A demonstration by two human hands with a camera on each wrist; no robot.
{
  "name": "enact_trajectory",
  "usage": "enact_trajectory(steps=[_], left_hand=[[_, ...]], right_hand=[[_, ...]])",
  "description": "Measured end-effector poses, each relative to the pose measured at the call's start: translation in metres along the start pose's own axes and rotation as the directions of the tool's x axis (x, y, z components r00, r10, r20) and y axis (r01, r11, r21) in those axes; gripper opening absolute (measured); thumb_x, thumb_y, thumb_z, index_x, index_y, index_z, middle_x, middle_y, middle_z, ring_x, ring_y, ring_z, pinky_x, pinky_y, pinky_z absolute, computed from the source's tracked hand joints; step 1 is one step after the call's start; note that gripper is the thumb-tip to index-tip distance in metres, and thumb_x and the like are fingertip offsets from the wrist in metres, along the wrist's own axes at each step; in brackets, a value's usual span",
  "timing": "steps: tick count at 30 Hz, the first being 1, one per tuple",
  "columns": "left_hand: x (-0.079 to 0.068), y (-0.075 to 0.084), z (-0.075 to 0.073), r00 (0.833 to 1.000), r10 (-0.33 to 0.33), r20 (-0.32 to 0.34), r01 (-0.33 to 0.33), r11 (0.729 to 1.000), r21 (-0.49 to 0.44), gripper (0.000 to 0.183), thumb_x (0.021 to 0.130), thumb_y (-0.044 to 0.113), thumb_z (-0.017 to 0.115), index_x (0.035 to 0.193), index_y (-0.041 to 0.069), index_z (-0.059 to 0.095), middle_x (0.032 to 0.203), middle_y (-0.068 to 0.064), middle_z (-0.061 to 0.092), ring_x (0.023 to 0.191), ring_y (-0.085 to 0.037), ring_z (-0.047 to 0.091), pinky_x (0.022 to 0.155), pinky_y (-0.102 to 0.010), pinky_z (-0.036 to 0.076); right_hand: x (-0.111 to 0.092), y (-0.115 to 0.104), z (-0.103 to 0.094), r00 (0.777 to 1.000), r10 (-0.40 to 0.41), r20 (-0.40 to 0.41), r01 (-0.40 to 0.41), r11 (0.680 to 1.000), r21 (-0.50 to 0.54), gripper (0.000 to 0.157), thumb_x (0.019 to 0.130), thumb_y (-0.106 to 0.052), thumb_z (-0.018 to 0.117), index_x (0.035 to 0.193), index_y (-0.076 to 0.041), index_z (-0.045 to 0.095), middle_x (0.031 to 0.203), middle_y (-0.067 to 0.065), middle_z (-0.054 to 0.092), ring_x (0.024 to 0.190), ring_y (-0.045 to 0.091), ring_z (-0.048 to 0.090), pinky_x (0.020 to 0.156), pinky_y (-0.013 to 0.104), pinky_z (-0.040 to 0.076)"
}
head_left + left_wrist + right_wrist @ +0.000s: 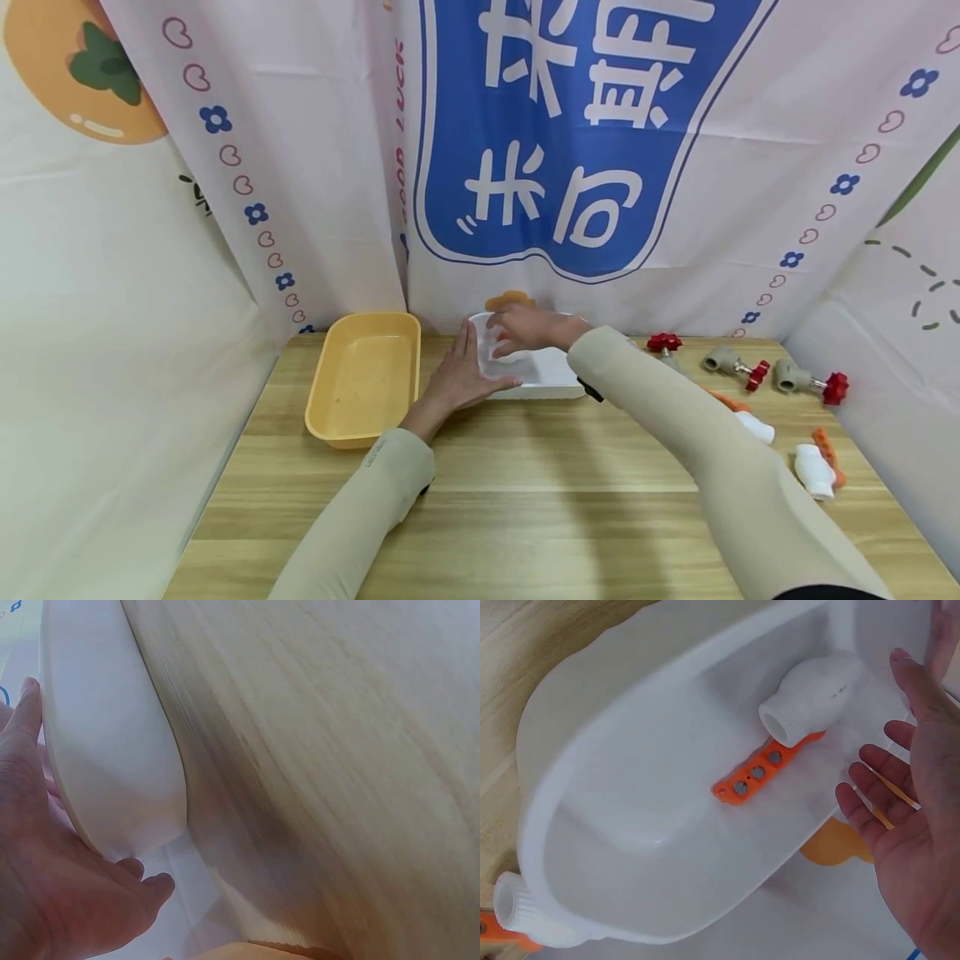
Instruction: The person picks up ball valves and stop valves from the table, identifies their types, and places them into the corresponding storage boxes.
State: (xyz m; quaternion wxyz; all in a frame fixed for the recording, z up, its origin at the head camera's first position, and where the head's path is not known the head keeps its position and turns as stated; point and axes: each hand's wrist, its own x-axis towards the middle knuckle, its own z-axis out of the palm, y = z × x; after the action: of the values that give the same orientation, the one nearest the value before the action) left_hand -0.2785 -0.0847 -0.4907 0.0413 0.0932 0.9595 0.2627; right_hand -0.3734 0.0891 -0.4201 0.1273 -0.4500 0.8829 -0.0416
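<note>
A white plastic basin (551, 368) stands at the back of the table. My left hand (457, 375) rests against its left end, fingers straight along the end wall and thumb spread over the near rim. Fingertips touch the end wall in the left wrist view. Over the basin's left part hovers my right hand (525, 327), its fingers apart and loosely bent, with nothing held. Inside the basin, the right wrist view shows a white plastic ball valve (810, 697) with an orange handle (757, 772), lying on its side, apart from the right hand.
A yellow basin (415, 375) stands at the left. On the right lie grey valves (791, 375) with red handwheels and more white ball valves (813, 471) with orange handles. One white valve (536, 911) lies just outside the basin's right end. A printed curtain (337, 167) hangs behind.
</note>
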Motion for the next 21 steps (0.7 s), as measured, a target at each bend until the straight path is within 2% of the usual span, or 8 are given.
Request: enact_trajectory(steps=[3, 6, 8, 13, 21], left_hand=[[0.0, -0.001, 0.001, 1.0, -0.001, -0.003, 0.001, 1.0, -0.005, 0.136, 0.084, 0.077, 0.071, 0.169, 0.003, -0.004, 0.179, -0.015, -0.006, 0.163, -0.037, 0.014, 0.13, -0.054, 0.024], [0.0, -0.001, 0.001, 1.0, -0.006, -0.006, 0.006, 1.0, -0.016, 0.137, 0.084, 0.076, 0.072, 0.169, 0.003, -0.005, 0.179, -0.014, -0.006, 0.163, -0.037, 0.014, 0.129, -0.054, 0.024], [0.001, -0.002, 0.002, 1.0, -0.01, -0.008, 0.009, 1.0, -0.024, 0.137, 0.084, 0.076, 0.073, 0.169, 0.003, -0.005, 0.179, -0.014, -0.006, 0.163, -0.037, 0.015, 0.129, -0.054, 0.024], [0.001, -0.003, 0.003, 1.0, -0.018, -0.011, 0.018, 0.999, -0.033, 0.137, 0.083, 0.076, 0.073, 0.169, 0.002, -0.004, 0.179, -0.015, -0.004, 0.163, -0.037, 0.015, 0.13, -0.053, 0.024], [0.003, -0.003, 0.005, 1.0, -0.014, -0.023, 0.014, 0.999, -0.035, 0.138, 0.082, 0.075, 0.075, 0.169, 0.003, -0.005, 0.179, -0.014, -0.005, 0.163, -0.037, 0.016, 0.13, -0.053, 0.025]], right_hand=[[-0.006, 0.002, -0.004, 1.0, 0.013, -0.009, -0.013, 0.999, 0.042, 0.06, 0.099, -0.035, 0.077, 0.144, 0.001, 0.061, 0.15, 0.017, 0.061, 0.144, 0.037, 0.05, 0.122, 0.052, 0.041], [-0.011, 0.006, -0.006, 0.999, 0.021, -0.025, -0.019, 0.997, 0.079, 0.06, 0.098, -0.034, 0.078, 0.144, 0.001, 0.061, 0.149, 0.018, 0.062, 0.141, 0.037, 0.054, 0.119, 0.052, 0.044], [-0.014, 0.008, -0.007, 0.999, 0.027, -0.04, -0.024, 0.996, 0.083, 0.06, 0.098, -0.034, 0.079, 0.144, 0.0, 0.062, 0.147, 0.017, 0.063, 0.138, 0.036, 0.056, 0.117, 0.051, 0.046], [-0.024, 0.012, -0.011, 0.997, 0.036, -0.068, -0.031, 0.997, 0.068, 0.062, 0.099, -0.038, 0.077, 0.146, -0.001, 0.061, 0.15, 0.016, 0.061, 0.141, 0.036, 0.054, 0.119, 0.052, 0.044], [-0.042, 0.012, -0.016, 0.99, -0.035, -0.133, 0.04, 0.999, 0.034, 0.058, 0.098, -0.036, 0.078, 0.143, -0.002, 0.063, 0.143, 0.016, 0.066, 0.13, 0.036, 0.062, 0.114, 0.051, 0.049]])
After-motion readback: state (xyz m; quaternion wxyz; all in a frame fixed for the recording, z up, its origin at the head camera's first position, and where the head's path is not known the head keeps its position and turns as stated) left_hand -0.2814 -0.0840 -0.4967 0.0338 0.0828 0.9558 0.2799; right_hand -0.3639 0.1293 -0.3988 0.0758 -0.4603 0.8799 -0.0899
